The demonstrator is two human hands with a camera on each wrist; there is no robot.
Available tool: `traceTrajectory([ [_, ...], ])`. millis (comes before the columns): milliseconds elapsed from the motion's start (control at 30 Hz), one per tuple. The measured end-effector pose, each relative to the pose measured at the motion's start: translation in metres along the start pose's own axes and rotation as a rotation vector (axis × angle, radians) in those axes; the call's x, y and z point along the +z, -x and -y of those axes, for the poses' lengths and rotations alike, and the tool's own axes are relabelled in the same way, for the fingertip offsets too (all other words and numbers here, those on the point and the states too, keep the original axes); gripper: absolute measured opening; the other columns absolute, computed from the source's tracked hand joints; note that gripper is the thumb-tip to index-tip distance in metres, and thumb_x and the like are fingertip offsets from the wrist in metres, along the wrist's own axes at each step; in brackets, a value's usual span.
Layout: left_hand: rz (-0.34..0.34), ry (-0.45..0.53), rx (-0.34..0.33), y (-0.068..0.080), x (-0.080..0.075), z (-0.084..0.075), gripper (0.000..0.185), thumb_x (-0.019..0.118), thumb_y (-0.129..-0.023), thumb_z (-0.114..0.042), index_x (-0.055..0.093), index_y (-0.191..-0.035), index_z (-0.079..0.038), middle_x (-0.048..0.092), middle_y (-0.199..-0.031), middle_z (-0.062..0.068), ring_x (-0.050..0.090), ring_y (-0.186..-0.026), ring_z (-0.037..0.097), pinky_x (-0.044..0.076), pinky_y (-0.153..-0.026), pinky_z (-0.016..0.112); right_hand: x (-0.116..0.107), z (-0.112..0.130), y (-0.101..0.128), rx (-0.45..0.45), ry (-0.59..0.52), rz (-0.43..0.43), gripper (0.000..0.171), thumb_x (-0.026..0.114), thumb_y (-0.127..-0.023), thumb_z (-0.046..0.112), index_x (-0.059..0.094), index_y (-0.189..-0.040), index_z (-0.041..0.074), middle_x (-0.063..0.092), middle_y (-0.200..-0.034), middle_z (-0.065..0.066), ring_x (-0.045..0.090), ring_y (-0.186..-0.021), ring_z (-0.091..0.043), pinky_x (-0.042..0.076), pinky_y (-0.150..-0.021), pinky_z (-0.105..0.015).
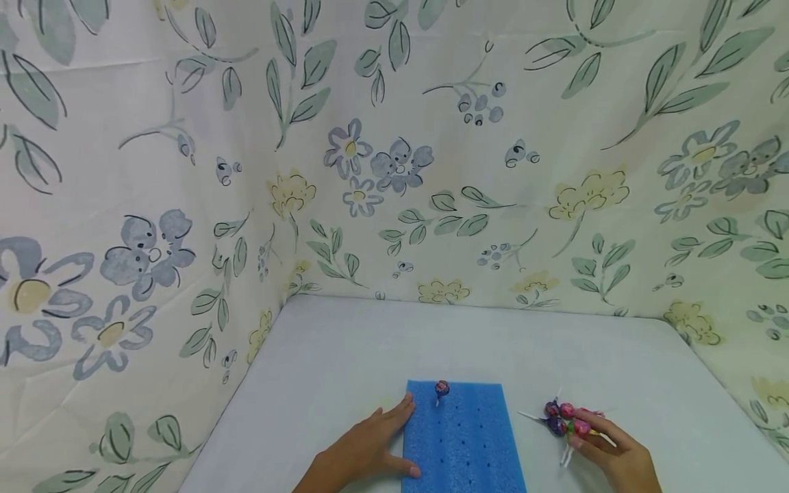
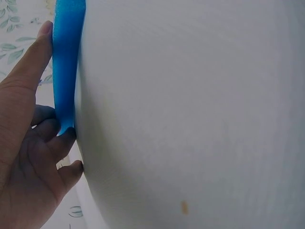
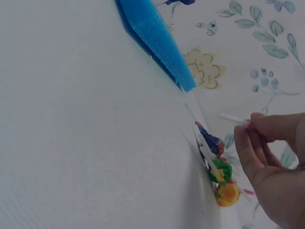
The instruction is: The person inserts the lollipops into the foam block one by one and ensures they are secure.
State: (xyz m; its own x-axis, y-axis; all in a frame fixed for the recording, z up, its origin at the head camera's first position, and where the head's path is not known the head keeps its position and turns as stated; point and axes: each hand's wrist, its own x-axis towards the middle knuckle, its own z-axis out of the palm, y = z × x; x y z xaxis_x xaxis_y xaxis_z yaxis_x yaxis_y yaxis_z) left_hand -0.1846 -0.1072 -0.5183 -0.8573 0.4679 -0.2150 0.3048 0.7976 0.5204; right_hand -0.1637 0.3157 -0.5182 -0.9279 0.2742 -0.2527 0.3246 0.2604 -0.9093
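Cut off by the bottom of the head view: near end of the blue foam, along with the near edge of the tabletop. Mostly hidden by the pinching thumb and fingers of the right hand: a pink lollipop, with just a scrap of pink and a white stick showing. Hard to count in the heap: overlapping lollipops, partly covered by that hand, right of the foam and toward the tabletop's right edge. Flat, straight-edged and grainy, the foam, dotted with rows of small dark holes. Upright in it, near the far left corner: a round-headed lollipop. Spread, with thumb apart, against the foam's left edge: fingers of the left hand. In the heap, crinkled purple, red, pink, green and yellow wrappers, thin white sticks. Beyond the pale tabletop's far edge, hanging cloth, faintly creased, printed with flowers and leaves.
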Motion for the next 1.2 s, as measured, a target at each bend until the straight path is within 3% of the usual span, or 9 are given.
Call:
traceTrajectory([
  [133, -0.002, -0.003, 0.001, 0.000, 0.000, 0.000, 0.108, 0.078, -0.082, -0.072, 0.034, -0.168, -0.024, 0.026, -0.176, -0.005, 0.040, -0.152, 0.047, 0.043, -0.115, 0.067, 0.005, 0.007, 0.002, -0.033, 0.056, 0.003, 0.078, 0.091, -0.087, 0.023, 0.055, -0.155, 0.009, 0.075, -0.131, 0.000, 0.069, -0.091, 0.009, 0.058, -0.081, -0.012],
  [300, -0.005, -0.009, 0.002, 0.000, 0.002, 0.002, 0.109, 0.077, -0.081, -0.074, 0.033, -0.168, -0.025, 0.025, -0.176, -0.007, 0.041, -0.151, 0.050, 0.044, -0.113, 0.067, 0.013, 0.012, 0.002, -0.015, 0.010, 0.006, 0.071, 0.092, -0.086, 0.026, 0.063, -0.145, 0.001, 0.081, -0.113, 0.003, 0.071, -0.089, 0.008, 0.060, -0.079, -0.015],
  [500, -0.006, -0.010, 0.006, -0.001, 0.003, 0.003, 0.108, 0.076, -0.082, -0.074, 0.033, -0.168, -0.025, 0.025, -0.176, -0.006, 0.041, -0.150, 0.052, 0.045, -0.112, 0.068, 0.020, 0.016, 0.002, -0.037, 0.137, 0.008, 0.049, 0.088, -0.088, 0.040, 0.080, -0.122, 0.005, 0.081, -0.115, -0.003, 0.066, -0.088, 0.009, 0.058, -0.076, -0.015],
  [633, -0.008, -0.012, 0.010, 0.000, 0.002, 0.002, 0.108, 0.076, -0.082, -0.074, 0.033, -0.168, -0.025, 0.025, -0.176, -0.006, 0.042, -0.150, 0.051, 0.044, -0.113, 0.068, 0.026, 0.019, 0.003, -0.092, 0.195, -0.004, 0.045, 0.087, -0.089, 0.040, 0.082, -0.119, 0.006, 0.078, -0.125, -0.008, 0.058, -0.090, 0.016, 0.055, -0.077, -0.011],
  [800, -0.016, -0.016, 0.018, 0.002, 0.001, 0.002, 0.108, 0.076, -0.082, -0.074, 0.033, -0.168, -0.025, 0.026, -0.176, -0.006, 0.042, -0.150, 0.050, 0.044, -0.113, 0.067, 0.039, 0.023, 0.004, -0.160, 0.150, 0.005, 0.043, 0.087, -0.090, 0.034, 0.080, -0.121, 0.005, 0.076, -0.125, -0.010, 0.059, -0.093, 0.014, 0.056, -0.079, -0.012],
  [967, -0.020, -0.005, 0.019, 0.003, 0.000, 0.002, 0.108, 0.076, -0.083, -0.074, 0.032, -0.169, -0.025, 0.025, -0.176, -0.006, 0.042, -0.149, 0.052, 0.044, -0.112, 0.068, 0.054, 0.028, 0.006, -0.232, 0.069, 0.038, 0.037, 0.087, -0.090, 0.025, 0.080, -0.120, 0.003, 0.079, -0.111, -0.003, 0.070, -0.093, -0.002, 0.060, -0.079, -0.018],
  [1200, -0.015, -0.004, 0.014, 0.004, 0.000, 0.002, 0.109, 0.076, -0.083, -0.075, 0.031, -0.169, -0.026, 0.024, -0.176, -0.006, 0.041, -0.150, 0.051, 0.044, -0.113, 0.068, 0.076, 0.035, 0.005, -0.163, 0.037, 0.078, 0.037, 0.087, -0.091, 0.029, 0.080, -0.117, 0.004, 0.080, -0.115, -0.008, 0.074, -0.098, -0.012, 0.063, -0.085, -0.027],
])
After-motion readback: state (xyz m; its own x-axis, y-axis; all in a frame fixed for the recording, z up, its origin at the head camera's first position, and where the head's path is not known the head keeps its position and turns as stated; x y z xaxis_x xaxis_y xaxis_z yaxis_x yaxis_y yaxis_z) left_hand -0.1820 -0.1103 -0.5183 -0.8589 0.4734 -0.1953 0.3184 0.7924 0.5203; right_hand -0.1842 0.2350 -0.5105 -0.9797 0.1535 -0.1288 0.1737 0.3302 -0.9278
